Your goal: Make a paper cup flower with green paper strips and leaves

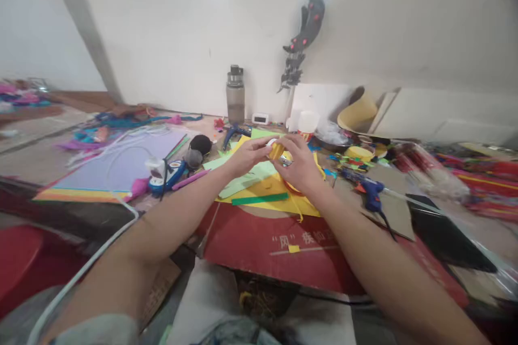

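Both hands meet above the yellow and green sheets near the middle of the table. My left hand (251,155) has its fingers closed on the left side of a small yellow and white piece (275,150). From the right, my right hand (298,161) holds the same piece with bent fingers, hiding part of it. Just under my right hand lies a round yellow object, mostly covered. A green strip (259,199) rests on the yellow sheet (299,206), in front of the hands. All this sits on a red board (259,245).
A blue glue gun (371,193) lies on cardboard to the right, beside a black tablet-like slab (449,234). Left are a power strip (165,175) with a white cable and lilac sheets (117,164). A bottle (235,96) stands at the back wall.
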Available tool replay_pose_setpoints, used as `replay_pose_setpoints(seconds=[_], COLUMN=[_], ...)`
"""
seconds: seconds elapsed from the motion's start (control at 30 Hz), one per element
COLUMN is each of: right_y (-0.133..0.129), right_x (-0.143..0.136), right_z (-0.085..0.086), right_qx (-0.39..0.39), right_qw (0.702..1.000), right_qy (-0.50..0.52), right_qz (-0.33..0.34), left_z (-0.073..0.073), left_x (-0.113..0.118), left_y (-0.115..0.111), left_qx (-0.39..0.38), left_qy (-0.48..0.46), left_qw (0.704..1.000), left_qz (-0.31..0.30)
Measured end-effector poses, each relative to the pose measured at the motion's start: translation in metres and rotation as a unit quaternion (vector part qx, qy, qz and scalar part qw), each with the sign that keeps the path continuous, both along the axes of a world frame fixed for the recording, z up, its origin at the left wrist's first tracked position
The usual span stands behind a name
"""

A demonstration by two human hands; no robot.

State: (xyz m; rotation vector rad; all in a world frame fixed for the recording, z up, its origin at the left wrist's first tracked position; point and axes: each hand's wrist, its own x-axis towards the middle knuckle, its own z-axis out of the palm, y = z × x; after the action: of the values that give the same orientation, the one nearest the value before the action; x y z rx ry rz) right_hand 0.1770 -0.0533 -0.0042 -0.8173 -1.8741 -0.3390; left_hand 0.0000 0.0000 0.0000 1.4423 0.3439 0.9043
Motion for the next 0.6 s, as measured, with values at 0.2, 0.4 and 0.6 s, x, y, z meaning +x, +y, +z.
replay_pose_setpoints(seconds=[0.2,0.4,0.6], right_y=[0.000,-0.004,-0.001], right_x=[0.000,-0.003,-0.004], right_z=[-0.004,-0.003,-0.005], right_qx=[-0.008,-0.048,-0.113], right_qw=[1.000,0.994,0.979], right_qy=[0.019,0.096,0.169], right_qz=[-0.014,0.007,-0.003], left_z=[0.001,0.007,0.013], left_x=[0.002,0.001,-0.003], left_y=[-0.001,-0.009,-0.013], left_qx=[0.068,0.063,0.030], left_qy=[-0.013,-0.049,-0.070], left_qw=[0.997,0.997,0.997], left_qz=[0.016,0.023,-0.018])
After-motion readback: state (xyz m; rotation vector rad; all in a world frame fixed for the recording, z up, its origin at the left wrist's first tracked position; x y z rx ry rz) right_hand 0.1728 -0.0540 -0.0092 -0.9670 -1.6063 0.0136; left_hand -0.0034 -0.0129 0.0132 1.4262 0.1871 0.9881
